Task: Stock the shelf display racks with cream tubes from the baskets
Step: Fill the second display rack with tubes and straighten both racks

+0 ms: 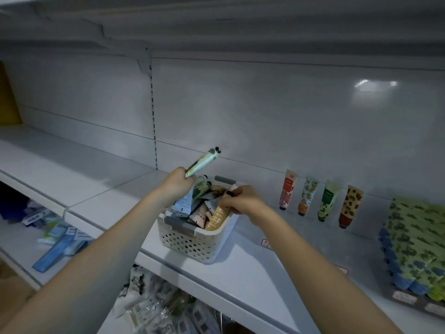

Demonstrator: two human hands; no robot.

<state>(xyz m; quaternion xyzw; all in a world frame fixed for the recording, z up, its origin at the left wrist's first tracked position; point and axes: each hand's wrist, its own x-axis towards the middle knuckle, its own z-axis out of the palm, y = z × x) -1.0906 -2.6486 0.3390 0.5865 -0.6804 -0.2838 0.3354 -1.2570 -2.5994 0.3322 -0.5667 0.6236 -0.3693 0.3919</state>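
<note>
Four cream tubes [307, 195] stand cap-down in a row against the back panel, right of centre. White perforated basket [192, 244] sits mid-frame on the shelf [243, 276], heaped with more. Left hand [177, 184] grips a green patterned tube [203, 161] above the basket's far left corner, cap up. Right hand [244, 201] is inside the basket, fingers curled among the contents — cannot tell whether it holds one.

Left grip [177, 183] clenched, right grip [240, 201] seemingly pinching.
</note>
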